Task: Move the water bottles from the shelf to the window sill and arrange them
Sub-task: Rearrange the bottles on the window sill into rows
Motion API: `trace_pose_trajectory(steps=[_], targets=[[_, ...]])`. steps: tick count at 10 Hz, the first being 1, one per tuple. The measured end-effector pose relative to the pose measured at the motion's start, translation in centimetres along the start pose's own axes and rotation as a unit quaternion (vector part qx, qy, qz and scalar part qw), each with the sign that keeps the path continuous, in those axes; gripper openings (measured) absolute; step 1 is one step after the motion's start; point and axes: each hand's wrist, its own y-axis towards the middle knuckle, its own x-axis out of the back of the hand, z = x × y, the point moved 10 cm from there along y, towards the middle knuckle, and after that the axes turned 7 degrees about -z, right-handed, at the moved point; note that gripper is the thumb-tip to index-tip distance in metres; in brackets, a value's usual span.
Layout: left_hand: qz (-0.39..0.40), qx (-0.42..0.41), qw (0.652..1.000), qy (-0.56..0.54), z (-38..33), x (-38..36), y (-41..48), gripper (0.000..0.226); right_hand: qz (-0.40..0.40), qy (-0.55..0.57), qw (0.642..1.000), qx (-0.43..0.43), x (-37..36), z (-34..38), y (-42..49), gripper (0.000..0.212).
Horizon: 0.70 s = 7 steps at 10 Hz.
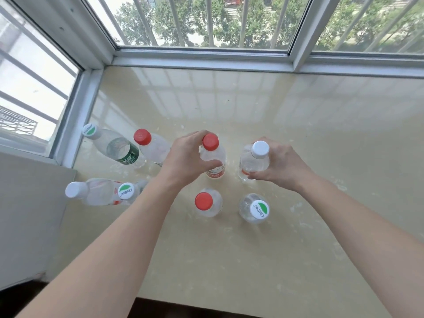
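**Figure.** Eight water bottles are seen from above, standing on the glossy beige window sill (286,115). The held red-capped bottle (212,154), taken as reference, is gripped around its shoulder by the left hand (185,157), with fingers and thumb curled about it. Just right of the reference, the white-capped bottle (254,161) is gripped likewise by the right hand (282,164). Whether either held bottle is touching the sill cannot be told. Nearer the viewer than the reference stands the near red-capped bottle (207,203); nearer and to the right, the near Cestbon-capped bottle (254,208). Left of the reference, the second red-capped bottle (151,145) and the green-labelled bottle (114,145) are set toward the window frame (78,109). Left and nearer, the left white-capped bottle (91,191) and the left Cestbon-capped bottle (126,191) are set close together.
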Motion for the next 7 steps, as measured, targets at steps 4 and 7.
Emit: trace_pose_trajectory(steps=[4, 7], targets=[[0.003, -0.012, 1.000, -0.020, 0.4, -0.1, -0.3, 0.053, -0.028, 0.016, 0.999, 0.012, -0.4, -0.2, -0.2, 0.056], [0.007, 0.003, 1.000, -0.013, -0.5, 1.0, -0.4, 0.074, -0.019, -0.004, 1.000, -0.012, 0.7, 0.1, -1.1, 0.083]])
